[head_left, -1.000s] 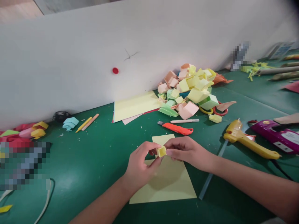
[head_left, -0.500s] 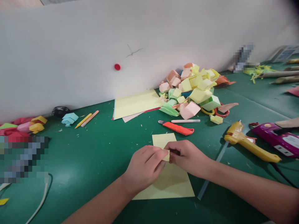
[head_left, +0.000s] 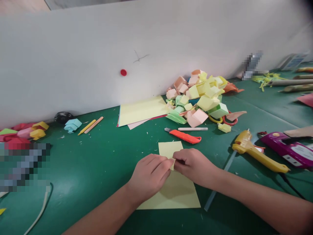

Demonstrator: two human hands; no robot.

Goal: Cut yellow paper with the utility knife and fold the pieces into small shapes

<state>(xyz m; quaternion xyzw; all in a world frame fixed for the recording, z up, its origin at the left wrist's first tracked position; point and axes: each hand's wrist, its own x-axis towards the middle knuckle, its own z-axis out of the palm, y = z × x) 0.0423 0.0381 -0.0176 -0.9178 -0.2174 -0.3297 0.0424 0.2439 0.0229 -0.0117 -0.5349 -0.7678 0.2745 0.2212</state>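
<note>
Both hands — left [head_left: 150, 174] and right [head_left: 193, 164] — are pinched on a small folded yellow paper piece [head_left: 172, 164], held between them above pale yellow paper [head_left: 181, 192] on the green bench [head_left: 97, 182]. Beyond lies an orange cutter [head_left: 186, 136]; to the right, a yellow glue gun [head_left: 261, 155].

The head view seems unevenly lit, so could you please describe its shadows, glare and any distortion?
Head view: soft glare on the green tabletop, left of the left hand; faint shadow across the yellow sheet below it and the right hand; dark upper right corner; blocky pixelation at the left edge and upper right.
</note>
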